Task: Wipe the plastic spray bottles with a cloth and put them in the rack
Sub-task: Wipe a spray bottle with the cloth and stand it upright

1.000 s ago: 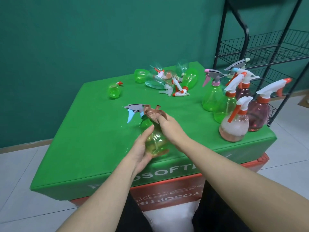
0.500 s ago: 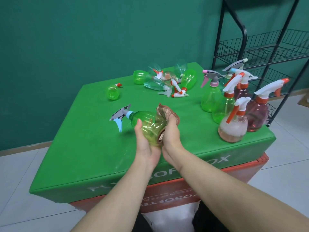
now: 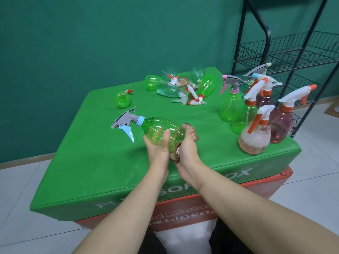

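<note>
Two hands meet on one green spray bottle [image 3: 161,132]. The left hand [image 3: 158,151] wraps the belly from below, thumb curled up over the near side, fingers round the far side. The right hand [image 3: 187,150] clutches a brownish cloth [image 3: 191,132] and presses it against the bottle's base. The bottle is held above the green table cover [image 3: 88,158], lying nearly level, its long axis running from the base at the right palm up and left to the grey-and-blue trigger head [image 3: 126,121], which points away from the black wire rack [image 3: 286,57]. My judgement is that the base is being wiped, and the right hand, nearer the rack, would carry it over. A cluster of upright bottles [image 3: 256,114] stands between the hands and the rack, so the path probably goes above them. More bottles lie in a heap [image 3: 181,87] at the far edge; open cover lies to the left.
</note>
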Motion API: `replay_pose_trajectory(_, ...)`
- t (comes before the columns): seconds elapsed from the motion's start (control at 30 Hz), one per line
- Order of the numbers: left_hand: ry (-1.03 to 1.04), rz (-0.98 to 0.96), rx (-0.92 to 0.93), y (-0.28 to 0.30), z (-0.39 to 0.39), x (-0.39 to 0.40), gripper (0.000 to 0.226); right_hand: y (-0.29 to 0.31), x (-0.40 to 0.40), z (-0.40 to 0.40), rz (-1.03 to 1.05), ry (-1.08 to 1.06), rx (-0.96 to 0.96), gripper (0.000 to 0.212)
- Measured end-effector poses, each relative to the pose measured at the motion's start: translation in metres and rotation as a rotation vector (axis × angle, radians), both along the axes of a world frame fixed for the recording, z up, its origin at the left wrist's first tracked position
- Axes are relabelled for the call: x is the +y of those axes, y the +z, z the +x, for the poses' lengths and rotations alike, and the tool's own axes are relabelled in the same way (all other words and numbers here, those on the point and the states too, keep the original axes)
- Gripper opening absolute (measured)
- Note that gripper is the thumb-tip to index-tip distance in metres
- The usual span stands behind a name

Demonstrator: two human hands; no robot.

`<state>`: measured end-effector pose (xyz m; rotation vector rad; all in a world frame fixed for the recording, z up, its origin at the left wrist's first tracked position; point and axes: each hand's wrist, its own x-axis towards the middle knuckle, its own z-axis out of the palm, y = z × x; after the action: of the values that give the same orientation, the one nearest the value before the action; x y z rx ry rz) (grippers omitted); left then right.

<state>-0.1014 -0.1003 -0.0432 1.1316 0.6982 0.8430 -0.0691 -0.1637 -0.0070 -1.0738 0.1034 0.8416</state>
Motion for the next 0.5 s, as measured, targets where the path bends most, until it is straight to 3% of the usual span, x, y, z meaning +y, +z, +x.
replay_pose_trajectory(0.13,-0.04,0.089,0.072,-0.003,0.003,0.005,0.066,-0.008,-0.009,0.007,-0.084,-0.007,-0.068,0.038)
replay_pose_trajectory(0.27,-0.074,0.165,0.189,0.001,0.007,0.006,0.104,-0.01,-0.026,0.019,-0.126,0.005,-0.2,0.026)
replay_pose_trajectory(0.5,-0.113,0.216,0.361,0.012,0.022,-0.001,0.111,-0.012,-0.066,0.044,-0.193,0.013,-0.292,0.015)
